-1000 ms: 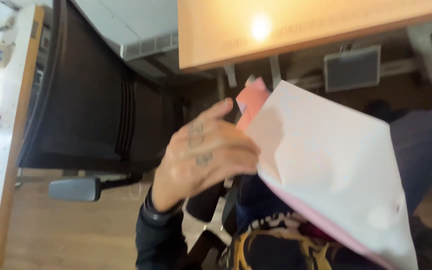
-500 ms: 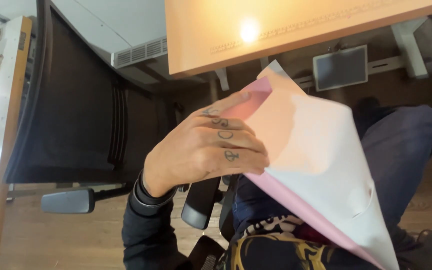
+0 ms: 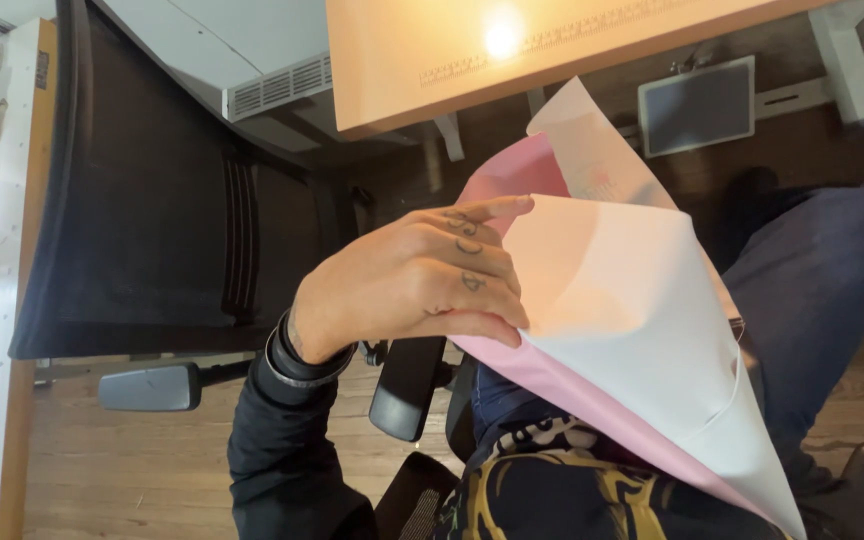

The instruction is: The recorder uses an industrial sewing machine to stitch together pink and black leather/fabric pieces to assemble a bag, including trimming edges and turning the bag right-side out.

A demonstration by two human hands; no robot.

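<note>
While the person sits with knees toward the desk, the left hand (image 3: 422, 280) is closed on the folded sheet of paper (image 3: 632, 330), fingers across the white face and thumb under the pink edge. The sheet lies over the lap, to the right of that hand; its long axis runs from the upper tip near the desk down to the lower right corner. The right hand is not in view, so the left is the only one on the sheet. Left of the arm: a black chair armrest (image 3: 407, 385), then a second black mesh chair (image 3: 152, 230). Beyond: wooden desk top (image 3: 432, 70) with a light reflection.
</note>
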